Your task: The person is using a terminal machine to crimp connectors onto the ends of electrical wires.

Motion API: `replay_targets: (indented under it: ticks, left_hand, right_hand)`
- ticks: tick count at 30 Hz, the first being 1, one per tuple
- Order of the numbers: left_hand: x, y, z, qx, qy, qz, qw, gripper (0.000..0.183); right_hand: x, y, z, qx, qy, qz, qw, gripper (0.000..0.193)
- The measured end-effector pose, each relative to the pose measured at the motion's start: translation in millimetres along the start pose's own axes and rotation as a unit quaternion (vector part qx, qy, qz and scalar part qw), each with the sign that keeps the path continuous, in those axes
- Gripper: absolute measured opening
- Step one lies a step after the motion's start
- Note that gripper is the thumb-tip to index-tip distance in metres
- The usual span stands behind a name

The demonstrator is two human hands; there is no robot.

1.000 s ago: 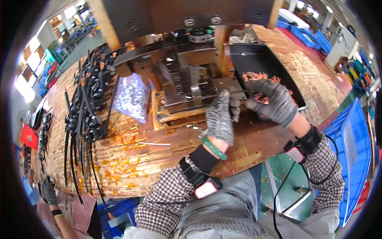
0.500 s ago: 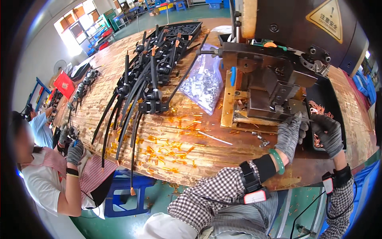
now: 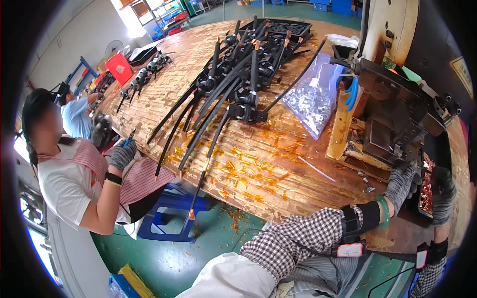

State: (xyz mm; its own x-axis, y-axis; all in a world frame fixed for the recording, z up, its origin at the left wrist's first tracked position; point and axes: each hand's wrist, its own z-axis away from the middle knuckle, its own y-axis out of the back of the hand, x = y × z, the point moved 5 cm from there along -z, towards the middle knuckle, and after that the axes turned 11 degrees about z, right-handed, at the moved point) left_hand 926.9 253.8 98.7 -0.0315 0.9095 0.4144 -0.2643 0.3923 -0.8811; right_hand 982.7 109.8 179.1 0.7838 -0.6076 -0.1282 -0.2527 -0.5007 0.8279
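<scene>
Press tooling [image 3: 380, 140], dark metal on a pale yellowish base, at about three o'clock on the worn wooden surface [image 3: 185, 55]; left hand [image 3: 401, 182], gloved in grey, right at its front edge, as if steadying work near the die

Left fingers bunched close together; cannot tell whether anything is clamped in them

Right hand [image 3: 442, 194], same glove, between three and four o'clock of the left, in shade by the black tray [image 3: 443, 148]; its fingers too dim to read, apart or together cannot tell

Copper-coloured pieces [image 3: 426, 187] lie in that tray, between the hands; likely kept there for a short reach

At nine o'clock of the left hand, small metal fittings [image 3: 366, 182] loose on the surface, then a thin white strip [image 3: 316, 169]

Toward two o'clock, clear bag [image 3: 312, 104] of shiny parts beside the press base, probably for easy access

Black cable assemblies [image 3: 243, 92] heaped at twelve, some ends overhanging the edge, perhaps for want of room; amber scraps [image 3: 243, 175] strewn below them

Nine o'clock: seated co-worker [image 3: 74, 174], one gloved hand at a blue-handled tool [image 3: 129, 139]
</scene>
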Motion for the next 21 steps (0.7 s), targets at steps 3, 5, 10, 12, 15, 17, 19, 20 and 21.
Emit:
replay_targets:
  ticks: [3,5,10,12,15,17,19,20,21]
  left_hand:
    - [-0.2,6.4,-6.1,-0.014,-0.019,0.002,1.0,0.026]
    - [-1.8,0.6,-3.8,-0.023,-0.008,-0.005,1.0,0.027]
    - [-1.2,-4.7,11.1,-0.116,-0.021,-0.033,0.993,0.029]
    - [13.7,8.7,11.4,-0.105,-0.052,-0.076,0.99,0.029]
    - [15.3,-5.5,19.4,-0.119,-0.015,-0.084,0.989,0.031]
    - [22.5,7.3,14.3,-0.062,-0.026,-0.051,0.996,0.026]
    - [24.3,7.8,11.7,-0.056,-0.017,-0.051,0.997,0.025]
    - [24.5,5.3,12.1,-0.056,-0.016,-0.049,0.997,0.025]
    - [22.4,3.7,11.6,-0.052,-0.017,-0.05,0.997,0.026]
  right_hand:
    - [-23.4,-2.8,-9.4,-0.018,-0.028,-0.077,0.997,0.017]
    - [-1.8,-6.9,0.9,-0.102,-0.232,-0.295,0.921,0.028]
    - [19.3,-6.2,13.1,-0.199,-0.366,-0.442,0.794,0.025]
    - [-7.7,-16.9,-5.9,-0.264,-0.319,-0.389,0.823,0.022]
    - [-32.9,21.0,-12.8,-0.2,-0.242,-0.145,0.938,0.024]
    - [-31.9,1.3,-11.8,-0.039,-0.016,-0.046,0.998,0.018]
    - [-50.8,8.9,-16.8,-0.008,0.049,0.087,0.995,0.019]
    - [-49.2,9.3,-15.1,-0.008,0.044,0.102,0.994,0.019]
    - [-40.0,6.8,-11.8,-0.007,0.038,0.04,0.998,0.023]
